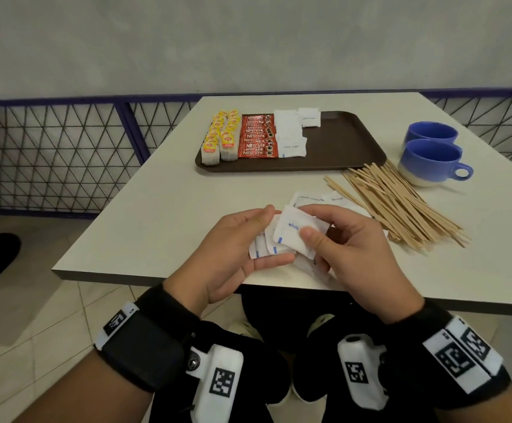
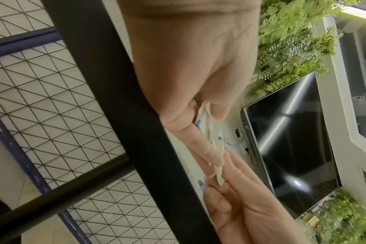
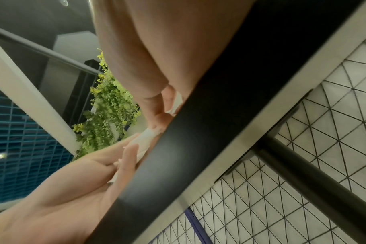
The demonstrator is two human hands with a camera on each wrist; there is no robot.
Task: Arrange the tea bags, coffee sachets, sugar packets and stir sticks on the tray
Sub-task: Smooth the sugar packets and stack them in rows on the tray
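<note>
Above the table's near edge both hands hold a fan of white sugar packets (image 1: 282,236). My left hand (image 1: 248,239) cups them from the left between thumb and fingers. My right hand (image 1: 318,236) pinches the top packet, thumb on its face. In the left wrist view the sugar packets (image 2: 207,125) show edge-on between my fingers. More loose sugar packets (image 1: 312,198) lie just beyond. The brown tray (image 1: 340,148) holds yellow-tagged tea bags (image 1: 221,138), red coffee sachets (image 1: 257,137) and rows of sugar packets (image 1: 291,132). Wooden stir sticks (image 1: 401,203) lie piled on the table at the right.
Two blue-and-white cups (image 1: 431,154) stand at the right, beside the tray and behind the stir sticks. The right half of the tray is bare. A wire-mesh railing (image 1: 50,154) runs behind and to the left of the white table (image 1: 157,215).
</note>
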